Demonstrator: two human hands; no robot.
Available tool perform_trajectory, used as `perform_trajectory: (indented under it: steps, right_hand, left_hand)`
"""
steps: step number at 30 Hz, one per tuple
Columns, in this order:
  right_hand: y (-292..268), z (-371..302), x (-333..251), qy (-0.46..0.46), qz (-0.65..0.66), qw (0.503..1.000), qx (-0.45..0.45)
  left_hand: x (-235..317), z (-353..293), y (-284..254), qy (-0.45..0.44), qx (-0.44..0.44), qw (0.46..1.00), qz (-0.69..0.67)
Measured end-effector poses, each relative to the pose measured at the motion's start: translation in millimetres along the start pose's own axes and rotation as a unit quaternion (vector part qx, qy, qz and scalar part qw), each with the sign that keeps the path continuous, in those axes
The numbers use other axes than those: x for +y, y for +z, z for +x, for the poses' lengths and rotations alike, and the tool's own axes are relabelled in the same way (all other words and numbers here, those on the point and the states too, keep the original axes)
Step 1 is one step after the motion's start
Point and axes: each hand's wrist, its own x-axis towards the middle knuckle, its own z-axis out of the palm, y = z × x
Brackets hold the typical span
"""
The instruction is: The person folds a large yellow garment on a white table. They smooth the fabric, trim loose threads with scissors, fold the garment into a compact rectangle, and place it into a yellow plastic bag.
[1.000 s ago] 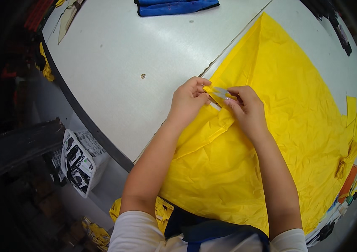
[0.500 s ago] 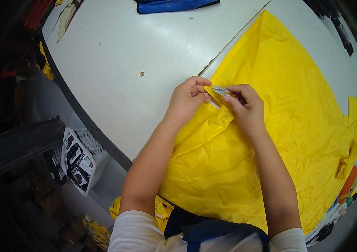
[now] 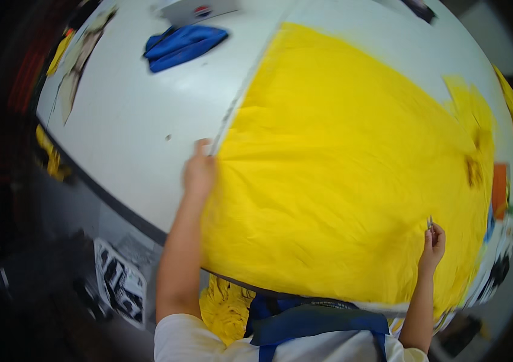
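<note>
A large sheet of yellow fabric (image 3: 329, 169) lies spread over the white table, with faint creases running out from its left edge. At that edge is my left hand (image 3: 200, 172), closed on the fabric's border and slightly blurred. My right hand (image 3: 433, 244) is off to the right over the sheet, its fingers closed round small metal thread snips (image 3: 430, 224). The snips' tips point up, away from me; whether their blades are parted is too small to tell.
A folded blue cloth (image 3: 185, 47) and a white box (image 3: 199, 9) lie at the far left. Beige pieces (image 3: 75, 78) rest along the left edge. An orange item (image 3: 500, 190) stands at the right. Below the table is a white basket (image 3: 117, 280).
My hands have moved apart from the fabric's gathered edge, the left to the left, the right far right with the snips. The fabric now lies flatter, and my view has shifted.
</note>
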Motion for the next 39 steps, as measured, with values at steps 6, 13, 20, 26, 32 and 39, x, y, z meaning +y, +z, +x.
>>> perform_trajectory:
  steps: [6,13,20,26,32,39]
  right_hand:
    - [-204,-7,115,0.015,-0.068,0.964,0.258]
    - [-383,19,294,0.17,-0.211,0.895,0.355]
    - [-391,49,389,0.174,-0.287,0.922,0.194]
    - [-395,-118,359,0.097,-0.312,0.943,0.068]
    - [-327,-161,286,0.085,-0.121,0.989,-0.02]
    - [-449,-114,222,0.035,0.302,0.947,0.105]
  left_hand:
    - [50,-79,104,0.41,0.159,0.877,0.192]
    - [70,-145,224,0.454,0.033,0.815,0.359]
    - [140,-286,328,0.517,-0.097,0.819,0.228]
    - [187,-338,423,0.52,-0.204,0.804,0.205]
    - [185,-331,449,0.534,-0.122,0.791,0.274]
    - [178,-318,444,0.527,-0.108,0.792,0.289]
